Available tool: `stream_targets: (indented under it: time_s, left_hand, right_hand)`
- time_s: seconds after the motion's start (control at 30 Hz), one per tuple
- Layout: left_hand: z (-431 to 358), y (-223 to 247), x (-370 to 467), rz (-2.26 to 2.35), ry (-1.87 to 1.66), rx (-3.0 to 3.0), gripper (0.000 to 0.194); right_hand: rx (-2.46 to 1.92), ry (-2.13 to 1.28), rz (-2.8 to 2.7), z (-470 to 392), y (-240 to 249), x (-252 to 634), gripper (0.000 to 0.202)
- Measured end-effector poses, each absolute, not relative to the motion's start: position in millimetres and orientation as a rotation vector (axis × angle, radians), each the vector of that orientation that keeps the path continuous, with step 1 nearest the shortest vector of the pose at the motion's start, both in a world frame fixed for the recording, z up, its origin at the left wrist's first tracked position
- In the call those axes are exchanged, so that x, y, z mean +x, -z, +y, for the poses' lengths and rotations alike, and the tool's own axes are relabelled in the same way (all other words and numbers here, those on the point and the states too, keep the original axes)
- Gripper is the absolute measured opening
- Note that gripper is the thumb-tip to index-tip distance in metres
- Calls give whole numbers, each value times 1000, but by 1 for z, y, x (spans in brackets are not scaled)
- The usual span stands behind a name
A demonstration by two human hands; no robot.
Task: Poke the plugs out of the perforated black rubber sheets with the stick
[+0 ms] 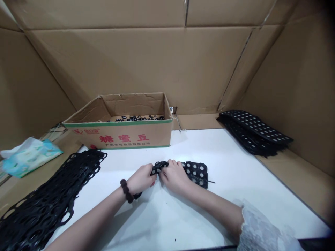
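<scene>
Both hands grip a black rubber sheet (pixel 195 170) punched with rows of round holes, just above the white tabletop. My left hand (pixel 142 179) has its fingers wrapped round the sheet's left part, which looks bunched between the hands. My right hand (pixel 174 174) is closed on the sheet close beside the left, its fingers over the top edge. The sheet's right end lies flat past the right hand, with a thin black strip sticking out. Part of the sheet is hidden behind the hands.
A cardboard box (pixel 136 137) holding many small black rings (pixel 133 118) stands at the back. Black sheets with large holes (pixel 60 188) lie at the left, near a tissue pack (pixel 31 157). Perforated black sheets (pixel 251 129) are stacked at the right. Cardboard walls (pixel 138 62) surround the table (pixel 162 223).
</scene>
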State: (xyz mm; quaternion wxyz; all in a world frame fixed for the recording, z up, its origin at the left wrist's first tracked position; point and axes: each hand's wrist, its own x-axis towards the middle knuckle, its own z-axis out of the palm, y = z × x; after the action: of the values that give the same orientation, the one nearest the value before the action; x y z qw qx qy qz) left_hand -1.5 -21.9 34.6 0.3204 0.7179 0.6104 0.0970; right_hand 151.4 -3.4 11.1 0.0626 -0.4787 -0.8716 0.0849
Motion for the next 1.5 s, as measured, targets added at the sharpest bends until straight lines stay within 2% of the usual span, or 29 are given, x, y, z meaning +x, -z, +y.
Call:
stream_targets:
  time_s: [0.23,0.53,0.67,0.8,0.93,1.03,1.37,1.5]
  left_hand:
    - [0,-51,-23,1339,-133,1728,11]
    - [36,-57,-38,928,201,1571,18]
    - [39,-66,-34,1052,249,1837,30]
    - [31,-64,-27,1369,134,2217,43]
    - [22,-57,-20,1421,-40,2444,33]
    - [21,-56,-18,1321,-140,2367,36]
    - [26,-42,-15,1156,-82,2351,25]
    - [23,-39,-13,1115,-120,2427,23]
  right_hand:
    - [-1236,-486,-2689,3,-19,165,35]
    - [-978,-867,-2640,8,-35,185,34]
    - [-1005,-976,-2478,11,-38,193,33]
    - [-1018,-1008,-2448,12,-35,193,33]
    - [-995,-1010,-2442,14,-32,192,34]
    - [-923,-1081,-2419,16,-30,193,33]
    - [-972,-1178,-2400,20,-19,193,28]
    - [-1029,-1074,-2436,19,-15,190,30]
